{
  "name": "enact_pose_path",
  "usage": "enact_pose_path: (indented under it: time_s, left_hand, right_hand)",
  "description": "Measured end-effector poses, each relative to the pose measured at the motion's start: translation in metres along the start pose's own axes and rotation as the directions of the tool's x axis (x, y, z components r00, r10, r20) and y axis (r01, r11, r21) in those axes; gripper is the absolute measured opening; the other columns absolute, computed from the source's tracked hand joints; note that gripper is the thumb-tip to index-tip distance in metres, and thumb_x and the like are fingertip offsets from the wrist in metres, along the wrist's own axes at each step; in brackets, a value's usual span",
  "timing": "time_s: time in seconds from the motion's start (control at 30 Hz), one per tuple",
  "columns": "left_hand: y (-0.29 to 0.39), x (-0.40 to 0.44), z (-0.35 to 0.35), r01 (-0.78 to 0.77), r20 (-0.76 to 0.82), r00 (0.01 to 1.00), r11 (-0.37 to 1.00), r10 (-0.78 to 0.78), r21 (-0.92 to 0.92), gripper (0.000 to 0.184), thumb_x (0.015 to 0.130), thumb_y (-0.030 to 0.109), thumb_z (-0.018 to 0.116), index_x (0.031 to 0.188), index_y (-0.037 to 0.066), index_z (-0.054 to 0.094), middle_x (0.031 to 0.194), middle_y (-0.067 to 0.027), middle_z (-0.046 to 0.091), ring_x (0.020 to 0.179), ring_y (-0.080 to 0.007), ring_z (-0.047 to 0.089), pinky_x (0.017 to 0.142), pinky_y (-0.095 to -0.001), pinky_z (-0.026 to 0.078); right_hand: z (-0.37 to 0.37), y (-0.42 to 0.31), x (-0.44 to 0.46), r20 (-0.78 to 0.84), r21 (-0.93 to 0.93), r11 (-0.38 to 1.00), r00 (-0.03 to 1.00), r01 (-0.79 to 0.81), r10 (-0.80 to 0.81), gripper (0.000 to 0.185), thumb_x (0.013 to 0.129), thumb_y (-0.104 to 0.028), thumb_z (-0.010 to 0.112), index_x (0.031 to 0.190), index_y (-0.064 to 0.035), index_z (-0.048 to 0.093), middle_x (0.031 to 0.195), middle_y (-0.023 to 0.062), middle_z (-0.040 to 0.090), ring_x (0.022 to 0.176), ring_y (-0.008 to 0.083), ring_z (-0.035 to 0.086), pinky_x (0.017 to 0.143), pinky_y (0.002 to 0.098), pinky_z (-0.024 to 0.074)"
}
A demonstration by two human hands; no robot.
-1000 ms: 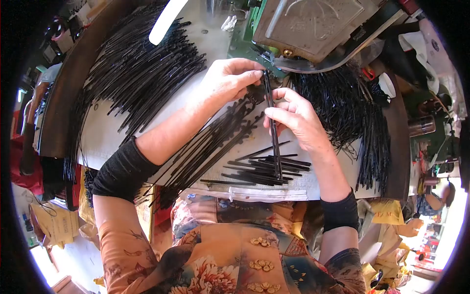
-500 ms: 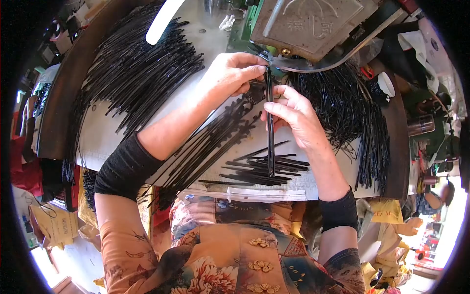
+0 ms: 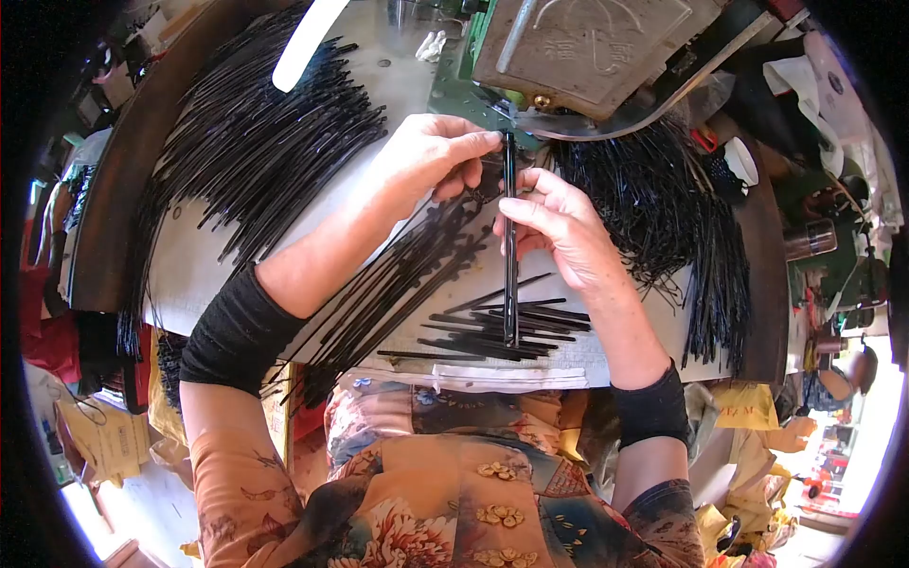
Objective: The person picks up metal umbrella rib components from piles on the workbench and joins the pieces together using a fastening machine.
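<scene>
Both my hands hold a slim black rod upright in the view, just in front of the machine's metal edge. My left hand pinches close to its top end, with the other fingers curled. Lower down, my right hand has it between thumb and fingers. The rod's bottom end lies over a small spread of loose black rods near the table's front edge. Left of it, a slanting bunch of black ribs with dark joints passes under my left forearm.
A thick pile of black rods covers the table's left side. Another black bundle hangs over the right side. At the top stands a machine with an embossed metal cover. A white strip lies along the front edge.
My left hand has drawn back a little from the machine toward me, and the rod has come slightly the same way. The whole view has shifted slightly too.
</scene>
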State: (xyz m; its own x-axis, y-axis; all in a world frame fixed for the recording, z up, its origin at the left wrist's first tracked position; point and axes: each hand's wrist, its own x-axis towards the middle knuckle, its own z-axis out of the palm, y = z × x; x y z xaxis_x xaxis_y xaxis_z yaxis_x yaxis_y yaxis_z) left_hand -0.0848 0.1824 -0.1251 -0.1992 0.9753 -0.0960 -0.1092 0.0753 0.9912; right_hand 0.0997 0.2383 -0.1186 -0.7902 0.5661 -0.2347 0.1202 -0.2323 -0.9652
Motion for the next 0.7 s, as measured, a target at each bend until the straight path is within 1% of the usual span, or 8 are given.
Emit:
enact_pose_path:
  time_s: [0.07, 0.27, 0.53, 0.7]
  left_hand:
    - [0.0052, -0.0012, 0.0010, 0.050, 0.006, 0.999, 0.998, -0.050, -0.033, 0.031, 0.086, 0.028, 0.063, 0.093, -0.002, 0.062, 0.055, -0.0018, 0.053, 0.037, -0.0036, 0.037, 0.034, -0.0189, 0.022]
    - [0.0096, -0.0029, 0.0017, 0.025, -0.018, 1.000, 0.996, -0.023, 0.089, 0.033, 0.085, 0.028, 0.063, 0.094, -0.003, 0.062, 0.055, -0.0010, 0.052, 0.037, -0.0037, 0.037, 0.034, -0.0188, 0.023]
    - [0.0112, -0.0025, 0.0011, 0.037, -0.001, 0.999, 0.996, -0.037, 0.083, 0.033, 0.085, 0.029, 0.063, 0.094, -0.003, 0.062, 0.054, -0.0009, 0.052, 0.037, -0.0039, 0.038, 0.034, -0.0191, 0.024]
    - [0.0102, -0.0017, 0.0008, 0.036, -0.006, 0.999, 0.996, -0.036, 0.083, 0.032, 0.085, 0.029, 0.063, 0.093, -0.002, 0.062, 0.053, -0.0006, 0.051, 0.037, -0.0038, 0.037, 0.034, -0.0193, 0.024]
  right_hand:
    - [-0.0007, 0.0010, 0.0006, 0.009, 0.011, 1.000, 1.000, -0.006, 0.006, 0.031, 0.083, -0.021, 0.062, 0.105, -0.0024, 0.050, 0.080, 0.0092, 0.063, 0.065, 0.0144, 0.061, 0.056, 0.0248, 0.0490]
    - [0.0022, 0.0010, 0.0001, 0.003, 0.024, 1.000, 1.000, -0.005, 0.005, 0.030, 0.083, -0.022, 0.062, 0.104, -0.0031, 0.050, 0.079, 0.0084, 0.062, 0.064, 0.0138, 0.061, 0.056, 0.0238, 0.0495]
    - [0.0008, 0.0025, 0.0012, -0.006, 0.071, 0.997, 1.000, 0.000, 0.000, 0.030, 0.084, -0.024, 0.062, 0.103, -0.0042, 0.051, 0.075, 0.0051, 0.061, 0.061, 0.0131, 0.061, 0.053, 0.0234, 0.0495]
    - [0.0005, 0.0042, 0.0028, -0.030, 0.090, 0.996, 1.000, 0.011, -0.009, 0.025, 0.084, -0.024, 0.062, 0.099, -0.0059, 0.053, 0.074, 0.0031, 0.060, 0.060, 0.0111, 0.060, 0.052, 0.0228, 0.0489]
